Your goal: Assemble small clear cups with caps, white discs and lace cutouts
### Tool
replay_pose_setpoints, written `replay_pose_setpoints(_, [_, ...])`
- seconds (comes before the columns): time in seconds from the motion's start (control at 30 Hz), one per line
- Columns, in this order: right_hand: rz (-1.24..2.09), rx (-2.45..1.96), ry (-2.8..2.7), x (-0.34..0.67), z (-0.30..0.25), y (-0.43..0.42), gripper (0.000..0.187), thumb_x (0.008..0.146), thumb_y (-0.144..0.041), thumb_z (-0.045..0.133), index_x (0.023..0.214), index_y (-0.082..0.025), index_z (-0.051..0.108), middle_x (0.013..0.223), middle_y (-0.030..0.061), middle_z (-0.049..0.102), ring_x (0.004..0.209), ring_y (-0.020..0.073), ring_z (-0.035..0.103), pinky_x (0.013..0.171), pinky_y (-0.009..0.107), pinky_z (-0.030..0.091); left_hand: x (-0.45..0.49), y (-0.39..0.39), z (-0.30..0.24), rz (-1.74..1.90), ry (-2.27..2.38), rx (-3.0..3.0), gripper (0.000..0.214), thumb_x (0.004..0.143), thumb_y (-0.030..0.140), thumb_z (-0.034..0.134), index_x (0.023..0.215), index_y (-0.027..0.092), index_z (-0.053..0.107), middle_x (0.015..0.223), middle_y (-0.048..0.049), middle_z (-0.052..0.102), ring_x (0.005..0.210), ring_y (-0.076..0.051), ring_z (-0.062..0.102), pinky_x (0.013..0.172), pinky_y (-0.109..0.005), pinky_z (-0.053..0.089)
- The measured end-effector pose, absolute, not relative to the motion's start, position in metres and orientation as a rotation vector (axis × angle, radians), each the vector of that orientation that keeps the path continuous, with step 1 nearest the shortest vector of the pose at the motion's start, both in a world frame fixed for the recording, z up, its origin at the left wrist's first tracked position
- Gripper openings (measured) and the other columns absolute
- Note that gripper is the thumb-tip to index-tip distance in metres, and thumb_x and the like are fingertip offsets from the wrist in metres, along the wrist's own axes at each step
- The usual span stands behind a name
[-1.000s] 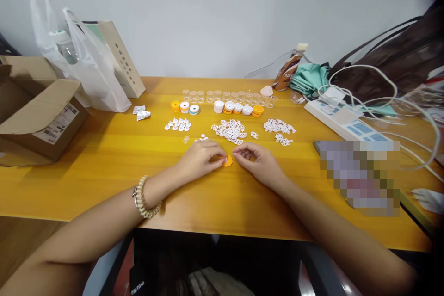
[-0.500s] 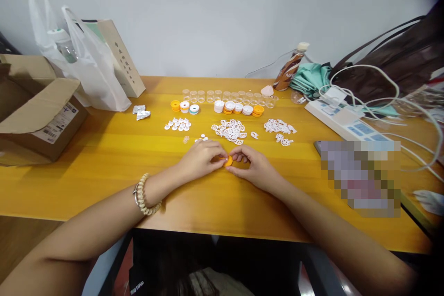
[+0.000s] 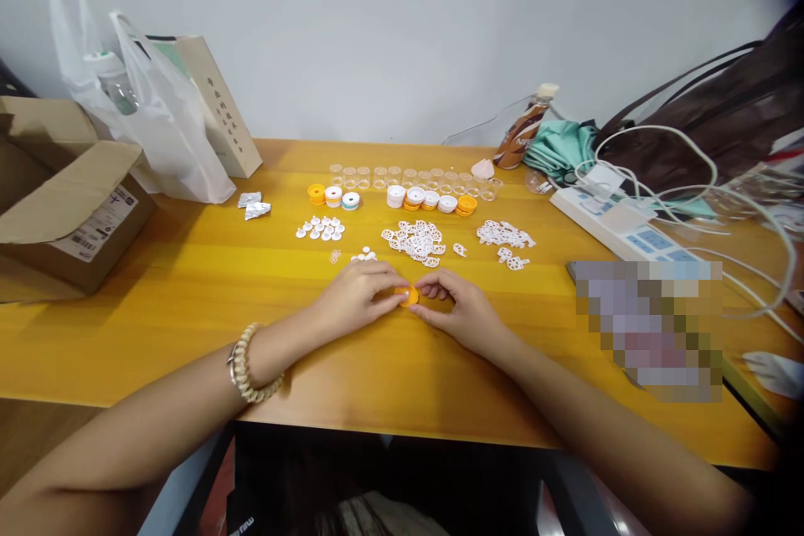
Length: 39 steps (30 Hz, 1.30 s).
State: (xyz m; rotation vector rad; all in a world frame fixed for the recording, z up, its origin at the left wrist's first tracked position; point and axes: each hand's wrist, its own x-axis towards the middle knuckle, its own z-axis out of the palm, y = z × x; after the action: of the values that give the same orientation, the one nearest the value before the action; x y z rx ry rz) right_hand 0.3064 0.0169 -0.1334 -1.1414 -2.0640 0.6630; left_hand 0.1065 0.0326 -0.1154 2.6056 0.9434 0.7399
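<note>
Both hands meet mid-table: the left hand (image 3: 358, 295) and right hand (image 3: 458, 310) each pinch the small orange cap (image 3: 409, 296) with their fingertips, low over the wooden table (image 3: 188, 301). Whether the cap touches the wood is hard to tell. At twelve o'clock from it lies a heap of white lattice discs (image 3: 414, 239), and beyond that a row of clear vials (image 3: 414, 177).

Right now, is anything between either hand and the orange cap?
Nothing visible. The left hand and right hand both pinch the orange cap just above the table. The white parts lie farther back, apart from them.
</note>
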Motion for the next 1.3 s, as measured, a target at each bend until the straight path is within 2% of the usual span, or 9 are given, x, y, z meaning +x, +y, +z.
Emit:
replay_pose_setpoints(0.23, [0.627, -1.011, -2.077, 0.307, -0.133, 0.014, 0.019, 0.077, -0.022, 0.059, 0.096, -0.022, 0.058, 0.098, 0.0058, 0.064, 0.091, 0.0184, 0.061, 0.083, 0.035, 0.050, 0.094, 0.017, -0.126, 0.755, 0.875, 2.747, 0.028, 0.088, 0.021, 0.044, 0.113, 0.016, 0.056, 0.103, -0.0087, 0.064, 0.093, -0.017, 0.059, 0.082, -0.035, 0.049])
replay_pose_setpoints(0.57, [0.590, -1.113, -2.067, 0.308, -0.137, 0.013, 0.017, 0.079, -0.022, 0.059, 0.096, -0.022, 0.063, 0.096, 0.0046, 0.069, 0.088, 0.0182, 0.065, 0.081, 0.033, 0.052, 0.092, 0.021, -0.132, 0.781, 0.831, 2.680, 0.033, 0.086, 0.017, 0.046, 0.118, 0.015, 0.052, 0.110, -0.0093, 0.062, 0.101, -0.018, 0.057, 0.088, -0.034, 0.049])
replay_pose_setpoints(0.77, [0.556, -1.090, -2.089, 0.308, -0.137, 0.013, 0.017, 0.080, -0.023, 0.058, 0.097, -0.024, 0.064, 0.095, 0.0033, 0.070, 0.086, 0.0179, 0.065, 0.079, 0.033, 0.053, 0.091, 0.021, -0.132, 0.739, 0.847, 2.710, 0.035, 0.086, 0.018, 0.046, 0.120, 0.017, 0.051, 0.110, -0.0090, 0.061, 0.100, -0.018, 0.056, 0.086, -0.035, 0.048])
replay_pose_setpoints(1.3, [0.350, -1.022, -2.242, 0.313, -0.142, 0.011, 0.022, 0.084, -0.020, 0.054, 0.103, -0.024, 0.065, 0.103, 0.0039, 0.069, 0.096, 0.0187, 0.063, 0.085, 0.036, 0.052, 0.088, 0.022, -0.130, 0.610, 0.825, 2.759, 0.039, 0.088, 0.016, 0.042, 0.126, 0.018, 0.045, 0.115, -0.0085, 0.059, 0.103, -0.018, 0.054, 0.089, -0.035, 0.044])
